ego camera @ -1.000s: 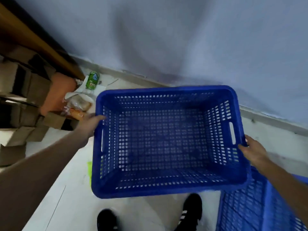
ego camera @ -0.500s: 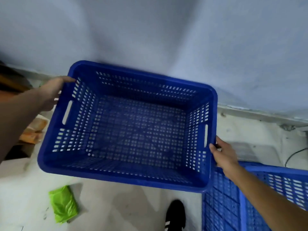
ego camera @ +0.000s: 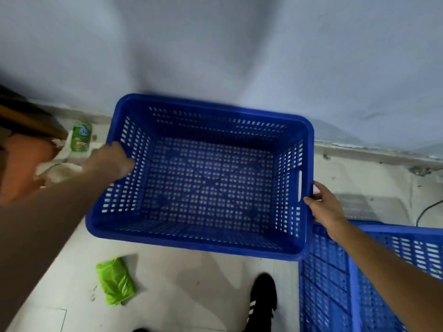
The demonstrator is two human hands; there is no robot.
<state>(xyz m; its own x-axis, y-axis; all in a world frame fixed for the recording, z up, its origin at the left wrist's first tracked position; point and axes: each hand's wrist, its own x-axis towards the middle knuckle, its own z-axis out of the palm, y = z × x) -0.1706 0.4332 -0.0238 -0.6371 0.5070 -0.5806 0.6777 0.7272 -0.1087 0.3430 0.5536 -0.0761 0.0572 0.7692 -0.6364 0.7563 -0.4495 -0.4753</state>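
An empty blue perforated plastic crate [ego camera: 211, 245] is held above the pale floor, close to the grey wall. My left hand [ego camera: 110, 161] grips its left rim, fingers curled over the edge into the crate. My right hand [ego camera: 323, 207] grips the right rim beside the handle slot, thumb on top of the rim. The crate's mesh bottom shows fully and holds nothing.
A second blue crate [ego camera: 374, 279] stands on the floor at the lower right, under my right forearm. A green plastic bag [ego camera: 116, 281] lies on the floor. A green can [ego camera: 81, 136], an orange object [ego camera: 21, 168] and wrappers sit at the left wall. My black shoe [ego camera: 263, 300] stands below the crate.
The crate has swung back to the right and lower in view, levelling out. Both hands keep their grip on the rims. The green can and orange object are in view again at left.
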